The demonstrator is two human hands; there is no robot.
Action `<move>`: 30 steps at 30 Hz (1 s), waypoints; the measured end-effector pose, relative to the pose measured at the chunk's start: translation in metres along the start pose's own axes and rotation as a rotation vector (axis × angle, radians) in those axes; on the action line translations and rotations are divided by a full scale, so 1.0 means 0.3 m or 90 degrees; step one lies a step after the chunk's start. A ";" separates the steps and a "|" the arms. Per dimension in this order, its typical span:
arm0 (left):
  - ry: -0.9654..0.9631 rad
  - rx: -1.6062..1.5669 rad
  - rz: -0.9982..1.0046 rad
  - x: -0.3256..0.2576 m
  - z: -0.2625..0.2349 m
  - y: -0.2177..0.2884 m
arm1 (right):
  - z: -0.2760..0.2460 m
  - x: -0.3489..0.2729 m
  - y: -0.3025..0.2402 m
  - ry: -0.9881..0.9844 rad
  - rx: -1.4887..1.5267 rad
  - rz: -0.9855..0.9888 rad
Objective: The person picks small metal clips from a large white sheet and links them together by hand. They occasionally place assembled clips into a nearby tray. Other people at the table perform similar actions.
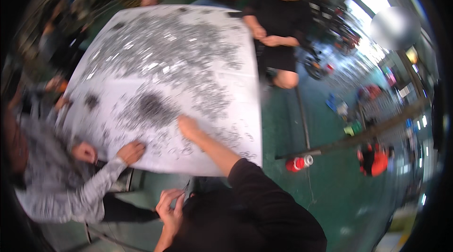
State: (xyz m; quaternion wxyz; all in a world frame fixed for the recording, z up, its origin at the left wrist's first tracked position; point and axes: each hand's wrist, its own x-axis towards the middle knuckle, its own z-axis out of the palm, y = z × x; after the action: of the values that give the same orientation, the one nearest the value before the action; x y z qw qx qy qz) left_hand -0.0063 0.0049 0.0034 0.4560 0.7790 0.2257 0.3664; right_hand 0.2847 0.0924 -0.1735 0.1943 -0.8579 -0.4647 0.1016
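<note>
Table (248, 86): white-topped, small dark pieces (152, 105) heaped and scattered across it.
Your left hand (171, 208): nearly closed, apparently pinching a thin dark piece (187, 186).
Your right hand (188, 127): beside the heap; blurred, grip unclear.
Pieces: probably light, stiff; pinch edges.
</note>
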 end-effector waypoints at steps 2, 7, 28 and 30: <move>-0.029 -0.020 -0.004 0.000 0.013 0.002 | -0.058 -0.068 0.005 0.031 0.029 -0.001; -0.133 -0.068 -0.011 -0.014 0.041 0.003 | -0.307 -0.429 -0.053 0.199 0.375 0.077; -0.640 -0.352 0.081 -0.107 0.499 0.264 | -0.789 -1.449 -0.248 0.610 0.532 0.326; -0.670 -0.336 0.088 -0.130 0.553 0.299 | -0.809 -1.505 -0.227 0.651 0.537 0.359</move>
State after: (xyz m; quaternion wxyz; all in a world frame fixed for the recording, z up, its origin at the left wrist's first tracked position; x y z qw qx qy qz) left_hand 0.0995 -0.1555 0.0155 0.6598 0.7293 -0.1808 0.0037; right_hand 0.0721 -0.3100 0.0723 0.6685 -0.7375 0.0024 -0.0957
